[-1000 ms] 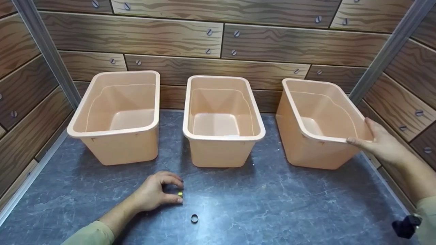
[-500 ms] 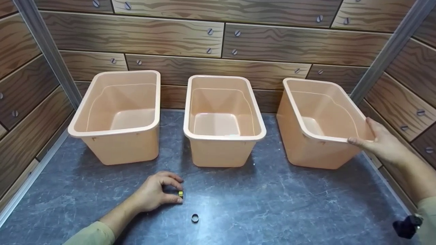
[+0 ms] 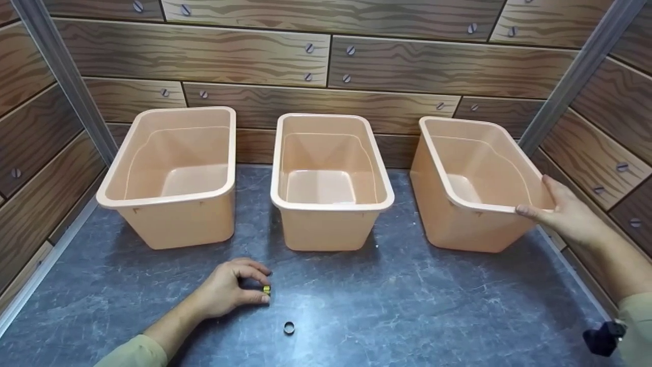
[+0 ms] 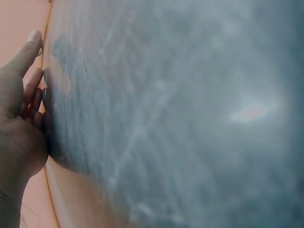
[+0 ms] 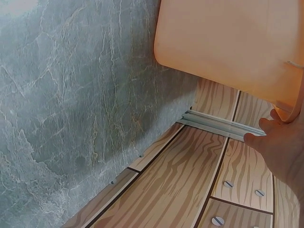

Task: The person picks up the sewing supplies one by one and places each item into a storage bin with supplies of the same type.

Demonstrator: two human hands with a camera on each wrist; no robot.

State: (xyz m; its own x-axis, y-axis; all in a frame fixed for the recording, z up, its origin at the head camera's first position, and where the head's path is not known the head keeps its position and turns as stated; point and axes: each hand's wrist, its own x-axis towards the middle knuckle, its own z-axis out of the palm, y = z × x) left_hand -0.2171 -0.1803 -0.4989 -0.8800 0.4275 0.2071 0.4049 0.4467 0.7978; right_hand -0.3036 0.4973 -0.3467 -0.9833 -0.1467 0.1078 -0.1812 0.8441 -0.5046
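Observation:
My left hand point(image 3: 226, 291) rests on the table with its thumb and fingers curved around a small gold-coloured ring point(image 3: 267, 289). In the left wrist view the gold ring point(image 4: 40, 49) lies by the thumb tip, with a gap to the other fingertips. A dark metal ring point(image 3: 289, 328) stands on the tabletop nearer the camera. Over at the right, my right hand point(image 3: 570, 214) grips the near corner of the right peach plastic bin point(image 3: 473, 229), thumb on its front rim. The right wrist view shows the same bin point(image 5: 223, 42), its corner at the fingers.
Two more peach bins, the left bin point(image 3: 183, 224) and the middle bin point(image 3: 328, 229), stand upright along the back of the marbled grey-blue table point(image 3: 407, 306). Wood-patterned walls point(image 3: 204, 51) with metal corner posts point(image 3: 586, 76) enclose it on three sides.
The whole head view shifts slightly. Both hands, the rings and the bins otherwise keep their places.

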